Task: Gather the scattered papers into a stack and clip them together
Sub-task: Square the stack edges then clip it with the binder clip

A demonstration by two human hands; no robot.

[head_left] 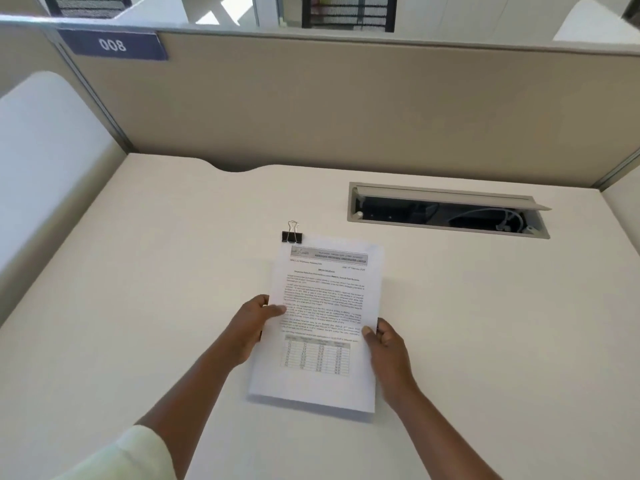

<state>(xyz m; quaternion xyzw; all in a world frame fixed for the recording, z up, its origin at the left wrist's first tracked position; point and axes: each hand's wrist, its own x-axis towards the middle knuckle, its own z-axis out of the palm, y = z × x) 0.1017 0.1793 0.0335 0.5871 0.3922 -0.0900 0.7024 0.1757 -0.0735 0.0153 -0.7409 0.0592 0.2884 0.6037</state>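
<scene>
White printed sheets, gathered into one stack of papers (322,323), lie in the middle of the pale bench (138,271), the long side running away from the person. The top page shows a grey letterhead, blocks of text and a small table lower down. The left grip (249,327) pinches the stack's left edge, thumb laid on the top sheet and fingers tucked under it. The right grip (388,348) holds the right edge a little nearer the person, thumb on the paper and fingers curled round the side. At the near edge the sheets are slightly out of line. A black binder clip (292,236) with its wire handles up sits at the stack's far left corner, touching it; from here I cannot tell whether it bites the paper or only stands against it. To the right, well apart from the stack, a cable hatch (446,211) in the bench stands open. Behind runs a beige partition (346,98) carrying a blue label (112,45) marked 008. A pale sleeve (131,455) covers the upper left arm.
</scene>
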